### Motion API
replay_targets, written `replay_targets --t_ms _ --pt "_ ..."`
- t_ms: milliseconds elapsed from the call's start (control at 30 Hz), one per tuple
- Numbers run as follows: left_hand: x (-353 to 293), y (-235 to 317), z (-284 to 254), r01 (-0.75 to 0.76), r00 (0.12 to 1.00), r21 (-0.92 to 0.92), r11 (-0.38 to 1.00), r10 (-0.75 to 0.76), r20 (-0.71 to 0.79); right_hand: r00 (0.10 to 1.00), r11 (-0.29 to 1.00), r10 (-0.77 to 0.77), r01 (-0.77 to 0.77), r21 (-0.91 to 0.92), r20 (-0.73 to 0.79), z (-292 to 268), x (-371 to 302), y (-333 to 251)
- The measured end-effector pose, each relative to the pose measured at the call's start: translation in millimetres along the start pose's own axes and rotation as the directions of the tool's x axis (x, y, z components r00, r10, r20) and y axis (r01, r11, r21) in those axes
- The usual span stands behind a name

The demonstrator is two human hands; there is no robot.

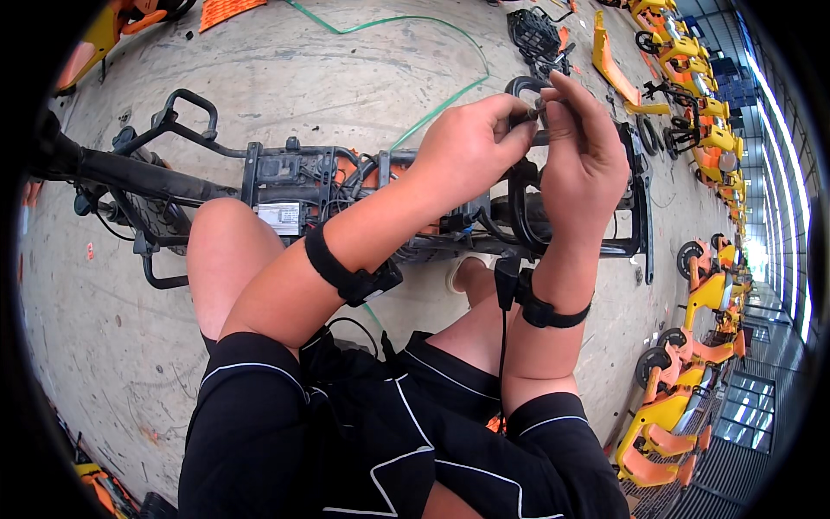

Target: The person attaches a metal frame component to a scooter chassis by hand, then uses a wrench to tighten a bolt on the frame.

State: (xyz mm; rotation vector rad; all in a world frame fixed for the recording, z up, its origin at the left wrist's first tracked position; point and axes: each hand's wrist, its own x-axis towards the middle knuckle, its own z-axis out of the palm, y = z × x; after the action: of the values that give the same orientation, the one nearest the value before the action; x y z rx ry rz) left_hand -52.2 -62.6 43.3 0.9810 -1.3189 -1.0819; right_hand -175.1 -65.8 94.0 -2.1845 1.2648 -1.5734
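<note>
My left hand is closed, thumb and forefinger pinching a small dark metallic piece. My right hand meets it from the other side, its thumb and forefinger closed on the same piece. The fingers cover most of it, so its exact kind cannot be told. Both hands are above the rear of a stripped scooter frame, around a black curved tube. Dark wiring and a silver labelled box sit in the frame's middle. At the left is the black front column with bent side bars.
A green hose runs across the concrete floor beyond the frame. Loose yellow panels and a black crate lie at the far right. Rows of yellow scooters line the right side. My legs straddle the near side.
</note>
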Motion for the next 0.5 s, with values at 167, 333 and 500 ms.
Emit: replay_targets --t_ms 167,333,500 --pt "0 0 -2 0.008 1.0 0.01 1.0 -0.008 0.0 0.998 0.997 0.031 -0.027 -0.071 0.062 -1 2 -8" --pt "0 -2 1 -0.01 1.0 -0.028 1.0 0.01 0.003 0.999 0.999 -0.014 0.016 -0.041 0.046 -4 -1 1" --pt "0 -2 0 -0.008 1.0 -0.014 1.0 0.008 0.0 0.993 0.984 0.12 -0.119 0.132 0.001 3 -2 -4"
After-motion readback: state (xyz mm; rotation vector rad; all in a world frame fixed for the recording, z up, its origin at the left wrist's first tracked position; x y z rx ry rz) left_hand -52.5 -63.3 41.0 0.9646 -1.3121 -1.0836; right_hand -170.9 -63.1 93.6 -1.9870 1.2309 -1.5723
